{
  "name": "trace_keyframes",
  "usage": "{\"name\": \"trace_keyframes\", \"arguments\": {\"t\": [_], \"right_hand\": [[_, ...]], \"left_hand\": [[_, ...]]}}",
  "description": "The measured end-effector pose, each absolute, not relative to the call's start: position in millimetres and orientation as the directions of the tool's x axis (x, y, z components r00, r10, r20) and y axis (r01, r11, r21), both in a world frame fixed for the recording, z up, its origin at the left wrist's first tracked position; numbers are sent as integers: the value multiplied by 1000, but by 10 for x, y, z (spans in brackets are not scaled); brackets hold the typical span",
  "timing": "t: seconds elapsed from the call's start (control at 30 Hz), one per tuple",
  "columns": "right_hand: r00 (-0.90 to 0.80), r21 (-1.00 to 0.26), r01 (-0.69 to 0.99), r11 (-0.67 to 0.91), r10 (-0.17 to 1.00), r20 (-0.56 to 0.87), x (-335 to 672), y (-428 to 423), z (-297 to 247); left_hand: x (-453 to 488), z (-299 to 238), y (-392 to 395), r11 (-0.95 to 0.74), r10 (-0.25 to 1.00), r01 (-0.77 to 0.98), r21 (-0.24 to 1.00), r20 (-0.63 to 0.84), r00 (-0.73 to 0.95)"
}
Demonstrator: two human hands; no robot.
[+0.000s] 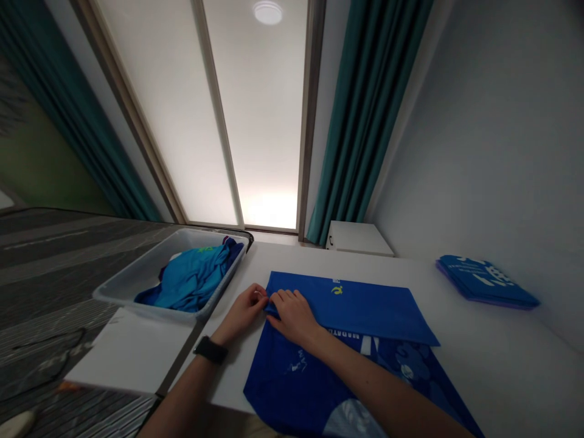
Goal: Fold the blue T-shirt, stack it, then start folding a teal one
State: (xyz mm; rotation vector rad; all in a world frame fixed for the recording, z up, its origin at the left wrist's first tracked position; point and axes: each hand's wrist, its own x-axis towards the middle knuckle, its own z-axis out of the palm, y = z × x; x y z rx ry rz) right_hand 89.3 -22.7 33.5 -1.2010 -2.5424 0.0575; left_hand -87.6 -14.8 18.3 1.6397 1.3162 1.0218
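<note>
A blue shirt (365,313) with white and yellow-green print lies on the white table, its far part folded over toward me in a broad flap. At the flap's left edge, my left hand (250,304) pinches the cloth between thumb and fingertips; a dark watch is on that wrist. Right beside it, my right hand (292,315) grips the same edge, fingers bent over the flap and thumb at the near side. My right forearm crosses the lower part of the shirt and hides some of its print.
A clear plastic bin (114,286) holding crumpled blue clothes (194,277) stands to the left. A stack of folded blue cloth items (486,281) sits at the table's right, near the wall. Beyond the white table (219,380) is a small white cabinet (358,238).
</note>
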Motion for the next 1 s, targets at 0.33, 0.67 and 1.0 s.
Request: {"name": "trace_keyframes", "arguments": {"t": [0.33, 0.67, 1.0], "right_hand": [[-408, -393, 772, 499, 864, 294, 965, -50, 409], [-197, -608, 713, 349, 932, 304, 1205, 317, 724], [-202, -649, 661, 377, 922, 330, 1250, 349, 761]], "left_hand": [[-877, 236, -175, -207, 978, 444, 872, 202, 58], [-964, 237, 316, -281, 958, 688, 669, 241, 157], [-909, 206, 756, -393, 919, 709, 586, 239, 312]]}}
